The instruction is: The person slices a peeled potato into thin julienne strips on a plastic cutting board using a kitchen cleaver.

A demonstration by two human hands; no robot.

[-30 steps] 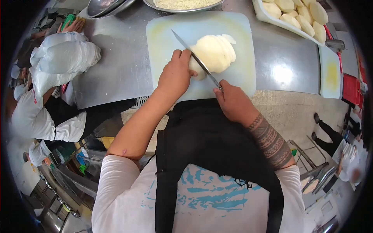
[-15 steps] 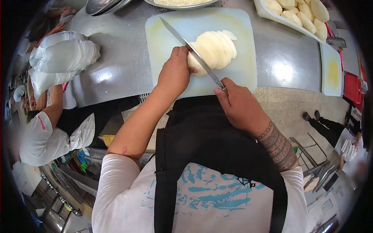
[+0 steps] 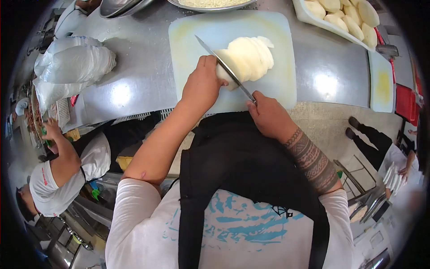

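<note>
My left hand (image 3: 200, 87) grips the near left end of a peeled potato (image 3: 224, 78), thumb at its lower side and fingers bent over its left edge. In my right hand (image 3: 271, 115) is the handle of a long kitchen knife (image 3: 222, 64). Its blade slants up and left across the potato, close beside my left fingertips, and the tip reaches past them over the board. Several pale potato slices (image 3: 253, 58) lean together to the right of the blade. All of this lies on a white cutting board (image 3: 192, 31) with yellowish stains.
A white tray (image 3: 333, 28) of peeled potatoes stands at the upper right, near a second board (image 3: 382, 85). A metal bowl (image 3: 210, 9) of pale shreds and stacked bowls (image 3: 117, 10) sit at the back. Plastic bags (image 3: 74, 65) lie left. Co-workers stand on both sides.
The knife has been drawn back toward me, its tip now lower and nearer my left fingers. My left hand stays on the potato. The co-worker at left has shifted posture.
</note>
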